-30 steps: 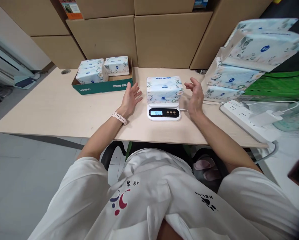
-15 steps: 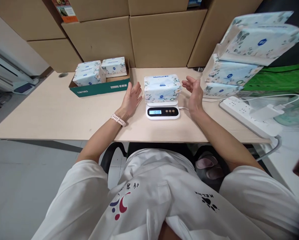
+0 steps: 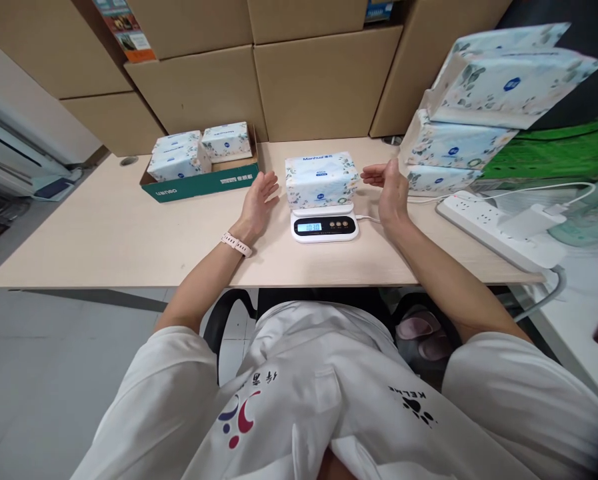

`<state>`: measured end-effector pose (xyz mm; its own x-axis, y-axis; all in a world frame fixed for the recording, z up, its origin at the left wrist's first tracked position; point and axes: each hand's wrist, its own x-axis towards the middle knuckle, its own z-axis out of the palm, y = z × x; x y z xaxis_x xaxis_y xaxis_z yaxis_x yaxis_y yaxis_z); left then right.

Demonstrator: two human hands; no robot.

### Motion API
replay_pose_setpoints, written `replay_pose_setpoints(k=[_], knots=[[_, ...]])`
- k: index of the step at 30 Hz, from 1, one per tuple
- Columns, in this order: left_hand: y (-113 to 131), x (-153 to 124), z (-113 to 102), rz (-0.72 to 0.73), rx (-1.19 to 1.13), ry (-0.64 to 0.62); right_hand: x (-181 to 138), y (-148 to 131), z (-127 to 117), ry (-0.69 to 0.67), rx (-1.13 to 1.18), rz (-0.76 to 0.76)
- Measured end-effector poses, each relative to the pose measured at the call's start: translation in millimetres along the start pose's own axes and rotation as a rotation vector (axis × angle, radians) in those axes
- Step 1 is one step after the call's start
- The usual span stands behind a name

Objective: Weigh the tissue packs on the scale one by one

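A floral pack of tissues point(image 3: 321, 180) rests on a small white digital scale point(image 3: 325, 238), whose lit display seems to read 1030. My left hand point(image 3: 259, 205) is just left of the pack, fingers stretched out, holding nothing. On the other side my right hand point(image 3: 389, 193) is held upright with its fingers extended toward the pack, also holding nothing. Narrow gaps separate both hands from the pack. Further left, a green tray-like box point(image 3: 199, 189) holds several similar tissue packs point(image 3: 177, 157).
More tissue packs point(image 3: 453, 147) are stacked at the right, the upper ones tilted. A white power strip point(image 3: 499, 230) with a plugged-in adapter lies at the table's right end, its cable reaching across. Large cardboard boxes point(image 3: 319, 87) line the back of the table point(image 3: 103, 240).
The view has shifted slightly. Both hands stay beside the tissue pack with their fingers extended; the right fingers look a little straighter. The pack remains on the scale and the reading looks the same.
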<state>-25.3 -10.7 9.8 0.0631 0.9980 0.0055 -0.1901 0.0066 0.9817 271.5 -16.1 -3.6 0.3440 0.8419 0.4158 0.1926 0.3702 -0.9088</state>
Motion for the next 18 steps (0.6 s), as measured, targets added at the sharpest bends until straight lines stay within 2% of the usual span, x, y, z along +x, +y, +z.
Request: replay_pose_setpoints(k=[4,7,18], knots=[[-5.0,8.2,-3.8,0.015,-0.035,0.139,-1.5,-0.6,1.0,0.002,-0.014,0.004],[-5.1,12.6,-5.4,0.012,-0.053,0.185,-2.9,-2.3,1.3,-0.001,-0.005,0.001],[5.0,1.5,2.4,0.019,-0.037,0.036,-3.3,-1.9,1.9,-0.019,-0.015,0.011]])
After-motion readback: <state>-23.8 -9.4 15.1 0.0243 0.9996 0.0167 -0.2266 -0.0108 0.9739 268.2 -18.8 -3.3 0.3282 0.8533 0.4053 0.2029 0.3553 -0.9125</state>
